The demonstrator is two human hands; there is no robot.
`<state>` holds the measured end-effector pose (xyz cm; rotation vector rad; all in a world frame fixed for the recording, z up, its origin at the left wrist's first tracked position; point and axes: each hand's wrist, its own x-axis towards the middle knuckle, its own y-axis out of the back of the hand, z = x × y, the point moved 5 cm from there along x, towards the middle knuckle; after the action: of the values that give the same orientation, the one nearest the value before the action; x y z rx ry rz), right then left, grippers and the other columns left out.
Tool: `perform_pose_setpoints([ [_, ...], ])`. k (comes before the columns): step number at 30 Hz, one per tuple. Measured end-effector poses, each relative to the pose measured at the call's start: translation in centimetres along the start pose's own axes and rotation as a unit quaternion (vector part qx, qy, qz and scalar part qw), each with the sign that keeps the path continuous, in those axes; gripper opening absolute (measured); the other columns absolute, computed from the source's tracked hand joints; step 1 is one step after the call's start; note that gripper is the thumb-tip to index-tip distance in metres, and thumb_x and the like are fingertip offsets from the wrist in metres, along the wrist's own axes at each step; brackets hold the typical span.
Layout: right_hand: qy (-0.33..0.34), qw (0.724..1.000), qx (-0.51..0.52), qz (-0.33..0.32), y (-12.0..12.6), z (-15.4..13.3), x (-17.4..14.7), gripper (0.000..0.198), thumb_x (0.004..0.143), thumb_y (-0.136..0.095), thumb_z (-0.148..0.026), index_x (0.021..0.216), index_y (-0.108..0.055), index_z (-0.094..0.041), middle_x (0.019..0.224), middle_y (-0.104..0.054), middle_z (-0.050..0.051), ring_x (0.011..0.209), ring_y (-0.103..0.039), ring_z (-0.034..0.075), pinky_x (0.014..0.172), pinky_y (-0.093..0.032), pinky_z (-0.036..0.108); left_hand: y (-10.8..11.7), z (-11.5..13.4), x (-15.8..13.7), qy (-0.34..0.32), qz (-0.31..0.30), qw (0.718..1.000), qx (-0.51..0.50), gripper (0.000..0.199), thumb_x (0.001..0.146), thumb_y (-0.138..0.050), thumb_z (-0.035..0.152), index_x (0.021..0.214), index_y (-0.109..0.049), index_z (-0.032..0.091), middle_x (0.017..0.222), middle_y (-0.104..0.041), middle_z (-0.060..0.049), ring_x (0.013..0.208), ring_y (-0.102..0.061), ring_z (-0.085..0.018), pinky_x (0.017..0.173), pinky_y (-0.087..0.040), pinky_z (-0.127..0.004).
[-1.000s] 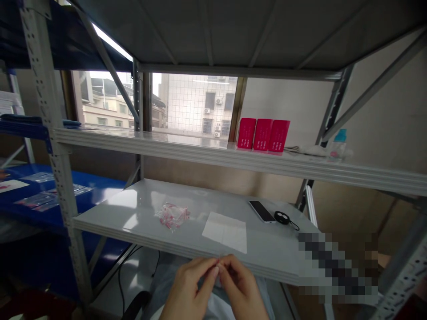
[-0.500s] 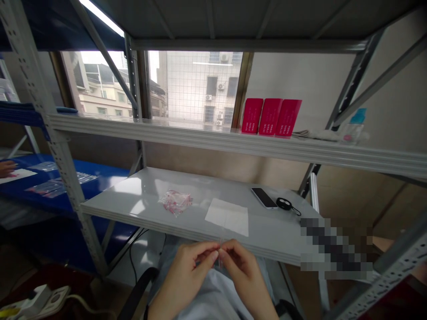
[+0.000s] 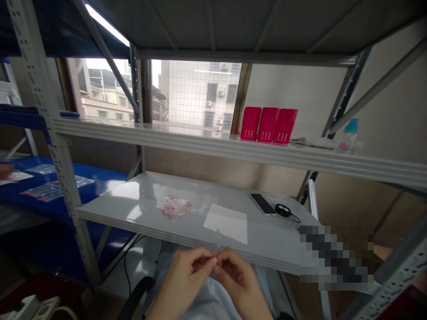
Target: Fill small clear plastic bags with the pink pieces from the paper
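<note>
My left hand [image 3: 190, 271] and my right hand [image 3: 236, 272] meet over my lap, just in front of the table edge. Thumbs and fingertips of both are pinched together on a thin, see-through pinkish strip [image 3: 217, 245] that sticks up between them. Its lower part is hidden by the fingers, and its exact kind is too small to make out. Beyond the hands a white sheet of paper [image 3: 228, 223] lies flat on the grey table [image 3: 193, 235]. Left of the paper rests a crumpled clear plastic bag [image 3: 175, 206] with pink marks.
A phone [image 3: 263, 204] and a black round item with a loop [image 3: 283, 210] lie at the table's right. Red boxes [image 3: 267, 125] and a blue-capped bottle [image 3: 347, 137] stand on the upper shelf [image 3: 187, 138]. At far left, another person's hand [image 3: 5, 171] is over a blue table [image 3: 110, 178].
The view has tilted up a little, so everything sits lower. Both hands stay together on the strip, which leans slightly differently, and the fingers have shifted a little.
</note>
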<state>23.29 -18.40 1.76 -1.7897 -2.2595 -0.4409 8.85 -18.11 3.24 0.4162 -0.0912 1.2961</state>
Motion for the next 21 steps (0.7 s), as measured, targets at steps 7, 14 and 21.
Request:
perform_pose_setpoints([
  [7, -0.006, 1.000, 0.005, 0.003, -0.3, -0.2, 0.0, 0.018, 0.094, -0.063, -0.036, 0.087, -0.064, -0.020, 0.083, -0.064, 0.003, 0.080, -0.062, 0.019, 0.075, -0.049, 0.029, 0.0, 0.2, 0.2, -0.008, 0.003, 0.999, 0.046, 0.029, 0.097, -0.052, 0.032, 0.082, -0.073, 0.019, 0.075, -0.071, -0.003, 0.070, -0.063, -0.016, 0.063, -0.045, -0.020],
  [14, 0.011, 0.997, -0.080, 0.001, -0.3, 0.3, -0.2, 0.017, 0.092, -0.065, -0.030, 0.082, -0.055, -0.021, 0.081, -0.063, 0.000, 0.077, -0.062, 0.017, 0.073, -0.047, 0.027, 0.0, 0.1, 0.3, -0.009, -0.002, 0.998, 0.056, 0.022, 0.091, -0.058, 0.023, 0.077, -0.074, 0.019, 0.070, -0.066, 0.000, 0.058, -0.058, -0.012, 0.056, -0.040, -0.019],
  [21, 0.034, 0.988, -0.148, -0.020, 0.2, -0.8, -0.3, 0.018, 0.099, -0.054, -0.032, 0.085, -0.058, -0.021, 0.083, -0.064, 0.000, 0.079, -0.059, 0.016, 0.074, -0.045, 0.024, 0.0, 0.9, 0.1, -0.053, 0.008, 0.991, 0.125, 0.027, 0.096, -0.054, 0.026, 0.075, -0.071, 0.021, 0.068, -0.065, 0.002, 0.063, -0.058, -0.012, 0.060, -0.038, -0.020],
])
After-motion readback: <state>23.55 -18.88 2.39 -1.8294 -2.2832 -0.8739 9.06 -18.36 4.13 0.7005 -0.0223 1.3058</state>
